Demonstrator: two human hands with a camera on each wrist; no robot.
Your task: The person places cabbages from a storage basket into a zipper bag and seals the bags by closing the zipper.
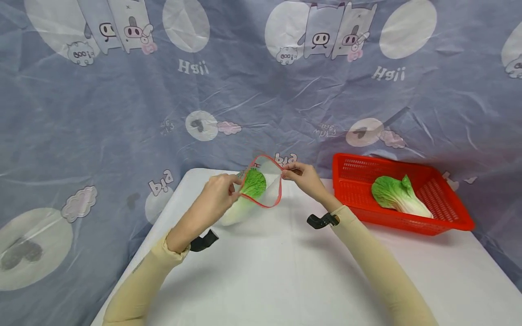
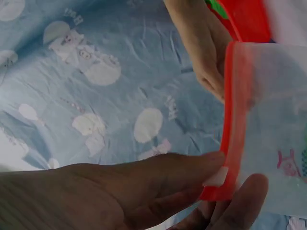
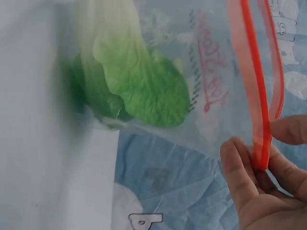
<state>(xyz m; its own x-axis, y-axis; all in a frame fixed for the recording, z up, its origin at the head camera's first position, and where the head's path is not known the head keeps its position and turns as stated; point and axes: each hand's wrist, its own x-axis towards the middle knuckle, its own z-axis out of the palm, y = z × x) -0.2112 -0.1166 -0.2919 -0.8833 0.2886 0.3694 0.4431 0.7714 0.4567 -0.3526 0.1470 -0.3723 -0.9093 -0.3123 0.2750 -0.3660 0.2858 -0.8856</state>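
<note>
a red basket (image 1: pixel 448 217) holding a cabbage (image 1: pixel 397 195) sits on the white table (image 1: pixel 285 280).

Staged recording setup: white table (image 1: pixel 285 280) w/ cartoon-pig sheet backdrop (image 1: pixel 122 113), red plastic basket (image 1: pixel 448 222).

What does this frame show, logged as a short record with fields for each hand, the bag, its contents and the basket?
left hand: pinches the left end of the bag's red zip strip
right hand: pinches the right end of the same strip
zip bag: clear plastic, mouth held open, lower end resting on the white table
bag contents: one cabbage, leafy end toward the opening
red basket: on the table at the person's right, holds a second cabbage
backdrop: blue cartoon-pig cloth
</note>
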